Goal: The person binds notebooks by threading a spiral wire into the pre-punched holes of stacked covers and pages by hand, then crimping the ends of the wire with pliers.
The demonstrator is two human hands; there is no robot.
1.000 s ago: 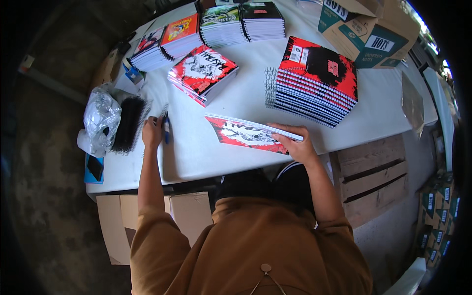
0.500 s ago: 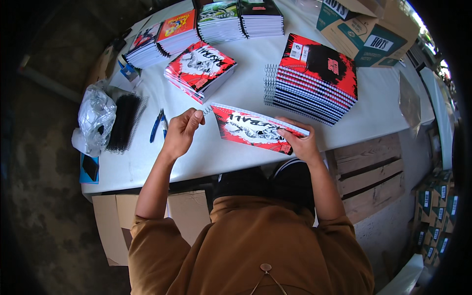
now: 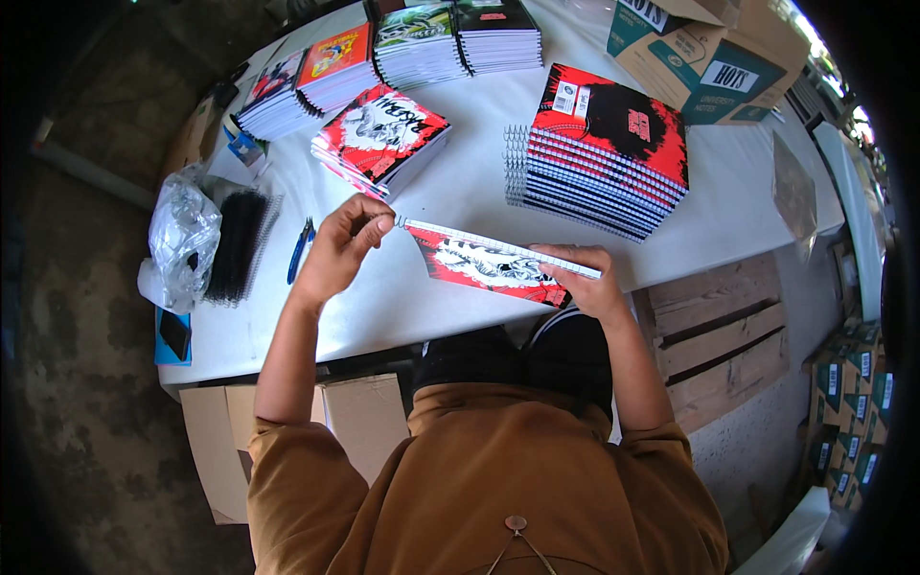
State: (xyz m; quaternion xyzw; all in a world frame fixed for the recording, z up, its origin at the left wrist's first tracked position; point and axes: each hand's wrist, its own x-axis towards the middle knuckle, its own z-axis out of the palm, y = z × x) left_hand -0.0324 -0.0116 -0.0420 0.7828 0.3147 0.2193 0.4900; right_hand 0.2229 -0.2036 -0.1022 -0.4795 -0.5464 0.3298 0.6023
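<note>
A glossy paper cover is seen on the spiral notebook (image 3: pixel 494 266), bound with thin wire (metal, apparently). The surface (image 3: pixel 470 182) is covered in smooth matt white; crinkled shiny plastic forms the bag (image 3: pixel 182 240).

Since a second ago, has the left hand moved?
Yes. The left hand left the blue pliers on the white table and went right to the spiral notebook's coil end.

Both forearms reach up from the lower edge; left hand (image 3: pixel 337 251) pinches with bent fingers, right hand (image 3: pixel 585 283) lies flatter, fingers pointing left.
</note>
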